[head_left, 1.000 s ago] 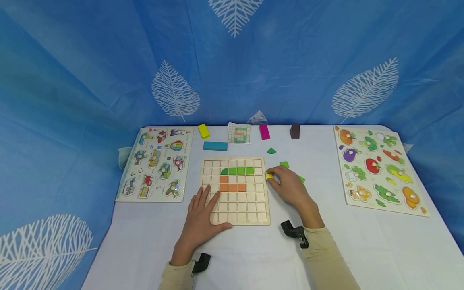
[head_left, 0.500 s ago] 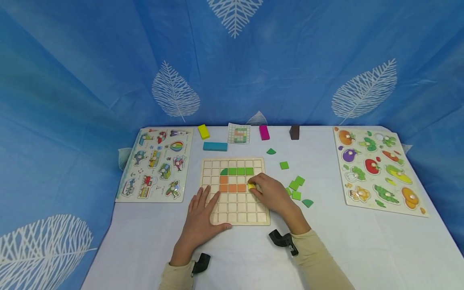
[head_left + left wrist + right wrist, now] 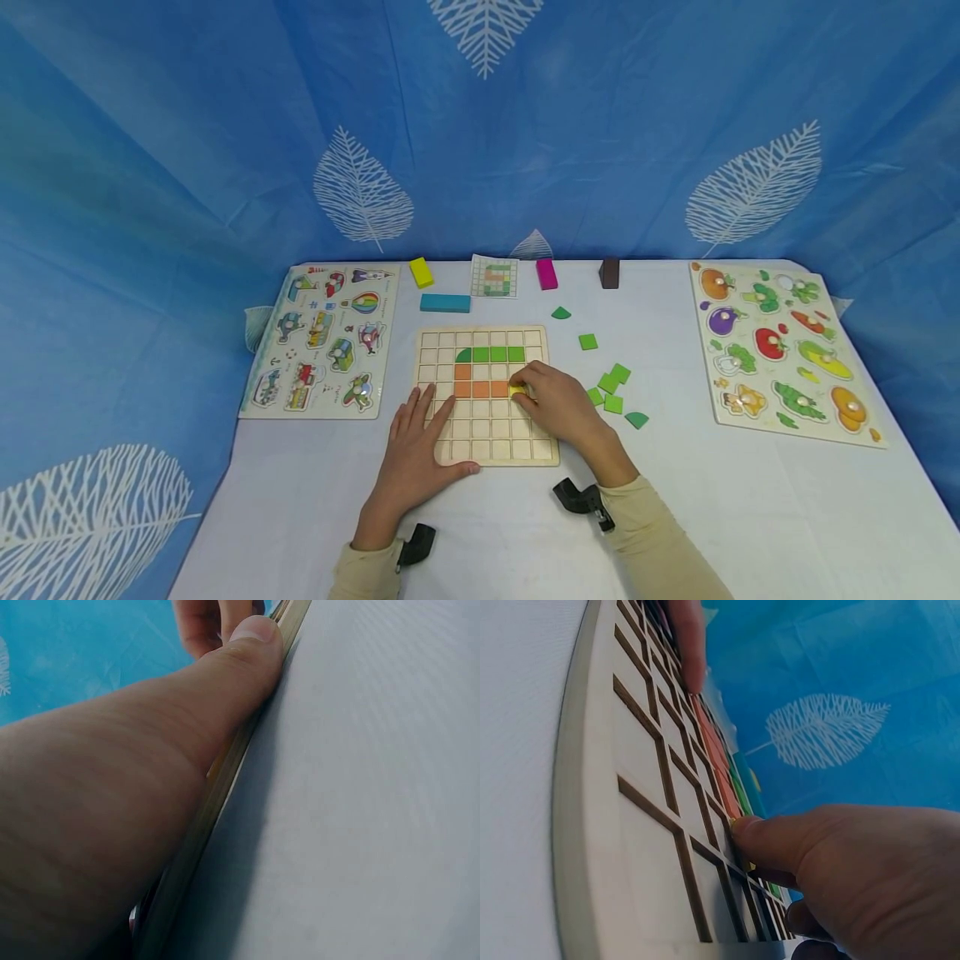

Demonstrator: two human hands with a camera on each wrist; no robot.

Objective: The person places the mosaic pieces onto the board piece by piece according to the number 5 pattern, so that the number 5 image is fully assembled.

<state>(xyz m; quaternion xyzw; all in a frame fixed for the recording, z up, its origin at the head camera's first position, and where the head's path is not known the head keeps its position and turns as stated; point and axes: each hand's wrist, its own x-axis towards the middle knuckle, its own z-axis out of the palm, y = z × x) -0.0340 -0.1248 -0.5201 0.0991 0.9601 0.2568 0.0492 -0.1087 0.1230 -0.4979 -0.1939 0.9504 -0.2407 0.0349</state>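
Two hands working | left hand (image 3: 417,454) lying flat, bracing grid board (image 3: 487,450) | right hand (image 3: 558,404) pinching yellow tile (image 3: 517,390), frame centre | risk: tile tilting, jamming against cell edge.

Both arms, low in the head view, wear long beige sleeves ending at the wrists. A small black camera mount sits at each cuff, lower centre of the frame. The left hand (image 3: 415,454) and right hand (image 3: 562,406) are bare, without rings or gloves.

free: bare table (image 3: 675,500) right-front | blocked: loose green tiles (image 3: 611,387) right of board (image 3: 487,457)
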